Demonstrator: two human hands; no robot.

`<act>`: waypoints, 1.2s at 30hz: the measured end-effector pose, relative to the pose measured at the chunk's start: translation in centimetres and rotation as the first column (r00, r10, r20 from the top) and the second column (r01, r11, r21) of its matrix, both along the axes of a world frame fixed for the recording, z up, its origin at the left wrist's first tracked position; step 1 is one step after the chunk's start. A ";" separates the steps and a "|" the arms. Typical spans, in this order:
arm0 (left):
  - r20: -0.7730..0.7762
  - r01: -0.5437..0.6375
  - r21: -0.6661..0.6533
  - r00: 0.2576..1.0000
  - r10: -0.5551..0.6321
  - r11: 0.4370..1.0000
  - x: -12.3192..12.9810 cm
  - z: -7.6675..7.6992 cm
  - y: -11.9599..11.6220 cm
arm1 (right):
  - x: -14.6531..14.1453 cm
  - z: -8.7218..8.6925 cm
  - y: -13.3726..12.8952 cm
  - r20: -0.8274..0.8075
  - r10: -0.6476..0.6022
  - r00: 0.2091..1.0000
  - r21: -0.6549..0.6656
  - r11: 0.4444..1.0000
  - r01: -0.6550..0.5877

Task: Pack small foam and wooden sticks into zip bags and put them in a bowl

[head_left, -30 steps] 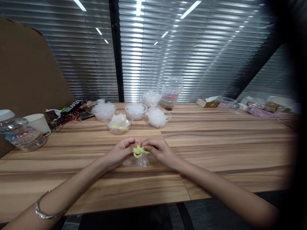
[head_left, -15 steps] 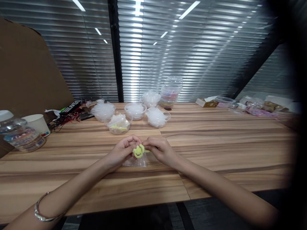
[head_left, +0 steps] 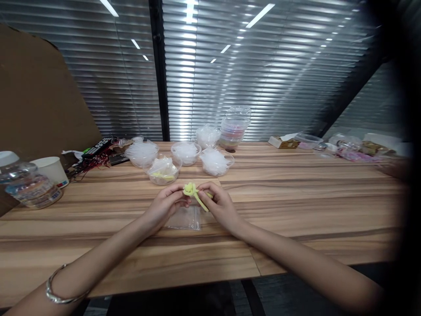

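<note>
A fuzzy yellow pipe cleaner, bent into a looped, flower-like knot with two tails, is held between both hands above the table. My left hand pinches the looped end from the left. Closed on the tails at the right is my right hand, with one tail pointing down toward me past its thumb. Beneath the hands a clear plastic bag lies flat on the wooden table. Fingertips partly cover the knot.
Behind the hands stand clear bowls, one with yellow pieces and others with white plastic packets. A stack of tubs is at the back. Left are a jar, a paper cup and a remote. A small box sits back right.
Both hands have lifted the pipe cleaner slightly away from me and turned it. Its loop faced me before; now a tail points down to the right, and more of the bag shows.
</note>
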State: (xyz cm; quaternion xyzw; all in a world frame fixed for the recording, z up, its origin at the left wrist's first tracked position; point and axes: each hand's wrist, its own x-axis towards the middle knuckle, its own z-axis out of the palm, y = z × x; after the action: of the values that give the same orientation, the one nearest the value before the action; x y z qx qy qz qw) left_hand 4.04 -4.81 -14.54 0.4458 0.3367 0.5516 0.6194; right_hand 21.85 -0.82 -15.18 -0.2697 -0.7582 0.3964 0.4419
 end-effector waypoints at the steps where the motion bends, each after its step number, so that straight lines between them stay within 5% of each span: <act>1: -0.001 0.023 -0.007 1.000 -0.023 1.000 0.1 0.2 -0.1 | 0.0 -0.1 0.0 -0.006 -0.034 0.999 -0.006 0.999 0.034; 5: -0.087 0.038 0.026 0.996 -0.035 0.999 0.4 0.3 -0.4 | -0.2 -0.5 -0.2 -0.025 -0.083 0.996 -0.025 0.996 0.082; 15: -0.349 -0.110 0.180 0.922 0.169 0.977 0.3 0.3 0.1 | -0.7 -0.1 -0.9 0.018 0.068 0.998 -0.023 0.997 -0.068; 20: -0.506 -0.088 0.313 0.827 0.244 0.946 0.3 0.9 -0.2 | -0.6 -0.2 -0.9 -0.033 0.059 0.998 -0.108 0.992 -0.062; 23: -0.604 -0.010 0.404 0.748 0.275 0.915 0.4 1.0 -0.4 | -0.7 -0.3 -0.8 -0.036 0.000 0.999 -0.038 0.999 -0.001; 31: -0.684 0.022 0.438 0.657 0.317 0.899 0.5 1.1 -0.7 | -0.7 -0.8 -0.1 -0.106 0.011 0.994 -0.039 0.999 -0.015; 36: -0.702 -0.058 0.411 0.617 0.356 0.910 0.6 1.0 -0.8 | -0.7 -0.5 -0.2 -0.065 0.034 0.997 0.034 0.999 -0.032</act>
State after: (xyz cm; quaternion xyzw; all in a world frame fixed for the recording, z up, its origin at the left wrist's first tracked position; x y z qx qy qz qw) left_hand 4.69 -5.58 -13.50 0.6955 0.5129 0.4305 0.2605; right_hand 21.19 -1.02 -15.71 -0.2366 -0.7540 0.3999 0.4643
